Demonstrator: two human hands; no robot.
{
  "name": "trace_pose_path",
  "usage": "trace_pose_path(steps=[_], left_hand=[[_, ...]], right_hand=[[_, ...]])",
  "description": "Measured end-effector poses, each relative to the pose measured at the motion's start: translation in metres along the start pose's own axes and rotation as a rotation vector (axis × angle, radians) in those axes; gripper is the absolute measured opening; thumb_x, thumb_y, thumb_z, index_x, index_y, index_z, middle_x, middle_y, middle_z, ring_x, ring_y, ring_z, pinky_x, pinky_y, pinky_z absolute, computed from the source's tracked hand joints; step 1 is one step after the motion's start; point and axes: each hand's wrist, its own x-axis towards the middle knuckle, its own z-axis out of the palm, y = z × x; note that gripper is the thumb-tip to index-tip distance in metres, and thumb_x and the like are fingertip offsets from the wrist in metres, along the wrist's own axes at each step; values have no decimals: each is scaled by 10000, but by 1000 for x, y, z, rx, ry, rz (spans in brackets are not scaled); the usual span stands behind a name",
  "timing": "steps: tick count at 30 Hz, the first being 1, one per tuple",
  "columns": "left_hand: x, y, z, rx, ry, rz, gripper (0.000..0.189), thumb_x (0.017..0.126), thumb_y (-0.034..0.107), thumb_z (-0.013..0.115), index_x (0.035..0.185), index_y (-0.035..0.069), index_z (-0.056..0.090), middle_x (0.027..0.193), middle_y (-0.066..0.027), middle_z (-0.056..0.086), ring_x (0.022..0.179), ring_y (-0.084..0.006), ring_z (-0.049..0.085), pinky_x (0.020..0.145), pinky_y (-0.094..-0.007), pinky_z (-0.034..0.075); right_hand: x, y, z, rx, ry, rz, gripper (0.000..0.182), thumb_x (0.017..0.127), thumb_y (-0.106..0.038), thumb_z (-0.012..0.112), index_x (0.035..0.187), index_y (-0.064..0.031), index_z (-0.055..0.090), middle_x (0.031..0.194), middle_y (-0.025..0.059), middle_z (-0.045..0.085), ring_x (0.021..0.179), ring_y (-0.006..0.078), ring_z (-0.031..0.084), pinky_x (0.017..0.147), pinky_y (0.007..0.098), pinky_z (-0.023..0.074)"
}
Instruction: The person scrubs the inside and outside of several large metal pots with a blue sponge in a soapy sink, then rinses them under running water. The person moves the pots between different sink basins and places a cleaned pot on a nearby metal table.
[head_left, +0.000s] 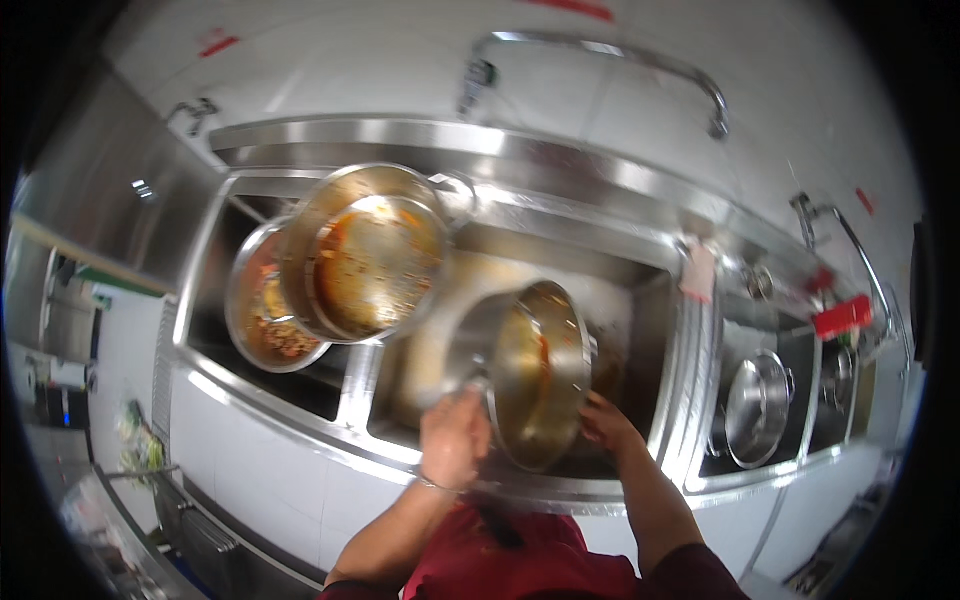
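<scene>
A steel pot (551, 375), tilted with its inside facing right, is held over the middle sink basin. Orange-red residue streaks its inner wall. My left hand (455, 435) is closed at the pot's left side, apparently on a handle; blur hides the exact grip. My right hand (606, 421) grips the pot's right side near the rim. To the left, a large steel stockpot (375, 191) with oily orange liquid and bits in its bottom rests across the sink divider. Partly beneath it, a steel bowl (244, 322) holds reddish food scraps.
The steel sink's divider (361, 382) separates the left and middle basins. A long faucet (600, 49) is on the wall above. Another steel pot (757, 412) lies in a basin at right. A pink cloth (699, 271) and a red object (844, 318) are at the right side.
</scene>
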Motion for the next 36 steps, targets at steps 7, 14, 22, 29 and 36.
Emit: trace_pose_path(steps=[7, 14, 22, 29, 36], left_hand=[[28, -61, -6, 208, 68, 222, 396, 932, 264, 508, 598, 115, 355, 463, 25, 322, 361, -69, 274, 333, -242, 186], [47, -56, -22, -101, 123, 115, 378, 932, 235, 492, 610, 117, 332, 450, 20, 256, 347, -84, 221, 325, -266, 168], [26, -43, -21, -301, 82, -58, 354, 897, 244, 511, 619, 131, 323, 450, 4, 255, 352, -131, 257, 343, -291, 220], [-24, -18, -34, -505, 22, -137, 417, 905, 277, 462, 555, 168, 264, 450, 30, 243, 352, -107, 210, 336, -257, 181], [-87, 23, -42, -673, -42, -173, 400, 902, 282, 458, 558, 183, 279, 452, 42, 270, 354, -102, 234, 336, -259, 205]], right_hand=[[71, 43, -25, -741, 319, -680, 415, 839, -220, 605, 1231, -119, 514, 1085, 143, 587, 996, 289, 574, 871, 364, 450], [98, 77, 8, -672, 114, -280, 483, 826, -368, 612, 1196, -65, 541, 1149, 154, 568, 1026, 300, 558, 883, 380, 431], [61, 31, 20, 37, -229, 97, 448, 803, -176, 632, 1226, -158, 483, 1009, 37, 595, 853, 151, 595, 644, 286, 494], [-41, -16, 28, 115, -78, -118, 642, 749, -8, 580, 1316, -188, 338, 883, 14, 570, 635, 106, 537, 477, 248, 432], [-135, -57, 34, -32, -57, -343, 574, 745, 0, 566, 1279, -115, 386, 876, 49, 571, 562, 117, 537, 412, 207, 415]])
